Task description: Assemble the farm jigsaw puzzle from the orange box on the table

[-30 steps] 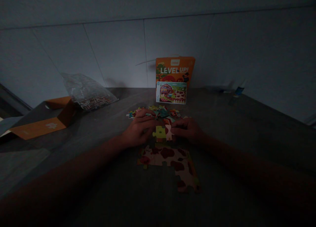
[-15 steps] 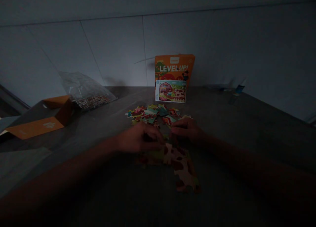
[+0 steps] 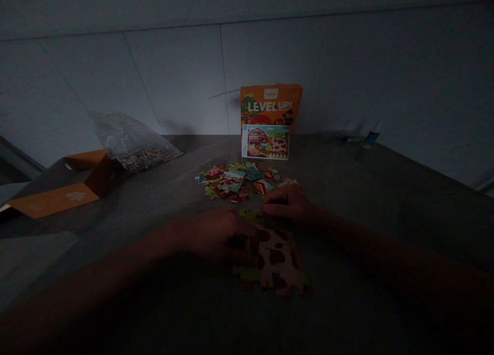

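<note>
- Left hand (image 3: 219,236) bends its fingers over the joined brown-spotted pink cardboard puzzle section (image 3: 277,260); grip unclear.
- Right hand (image 3: 288,206) curls just beyond it; grip unclear.
- Multicoloured loose cardboard pieces (image 3: 231,176) lie beyond both hands.

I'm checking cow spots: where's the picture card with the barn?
In the head view, the picture card stands slightly right of centre, in front of the orange LEVEL UP! box and beyond the loose puzzle pieces.

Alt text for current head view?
The left hand is over a partly joined cow puzzle on a dim table, the right hand just beyond it. Farther back are loose pieces and a farm picture card before an orange box.
</note>
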{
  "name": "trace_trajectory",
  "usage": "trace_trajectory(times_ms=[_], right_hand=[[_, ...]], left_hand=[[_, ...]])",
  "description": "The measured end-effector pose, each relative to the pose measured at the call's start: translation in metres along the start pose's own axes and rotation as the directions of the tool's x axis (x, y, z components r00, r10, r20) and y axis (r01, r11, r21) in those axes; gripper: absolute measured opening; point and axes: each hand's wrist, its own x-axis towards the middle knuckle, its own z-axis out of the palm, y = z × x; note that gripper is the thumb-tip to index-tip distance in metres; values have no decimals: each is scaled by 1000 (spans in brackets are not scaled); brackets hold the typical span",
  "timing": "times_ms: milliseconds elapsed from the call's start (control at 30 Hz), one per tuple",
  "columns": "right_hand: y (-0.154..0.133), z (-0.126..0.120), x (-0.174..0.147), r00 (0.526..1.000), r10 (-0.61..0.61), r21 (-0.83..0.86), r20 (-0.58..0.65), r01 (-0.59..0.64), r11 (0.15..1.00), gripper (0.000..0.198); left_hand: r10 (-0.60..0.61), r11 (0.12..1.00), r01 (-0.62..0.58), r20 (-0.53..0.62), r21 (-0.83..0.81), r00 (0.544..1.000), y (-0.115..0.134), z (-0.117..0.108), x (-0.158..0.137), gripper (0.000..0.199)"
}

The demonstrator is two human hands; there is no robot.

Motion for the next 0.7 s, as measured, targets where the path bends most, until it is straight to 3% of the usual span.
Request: trace_trajectory(times_ms=[267,367,500,700], right_hand=[[-2,0,1,1000,3,-10,8,-3,1000,27],[-1,0,1,1000,-13,-3,14,13,1000,26],[1,-1,1,1000,5,-18,25,-5,1000,26],[-1,-1,0,999,16,0,34,-16,1000,26]], left_hand=[[69,989,-62,-50,135,996,0,6,0,24],[45,984,-32,-72,174,996,2,4,0,38],[15,986,-3,-70,166,997,3,2,-1,42],[219,970,-213,-41,117,975,-1,7,-1,42]])
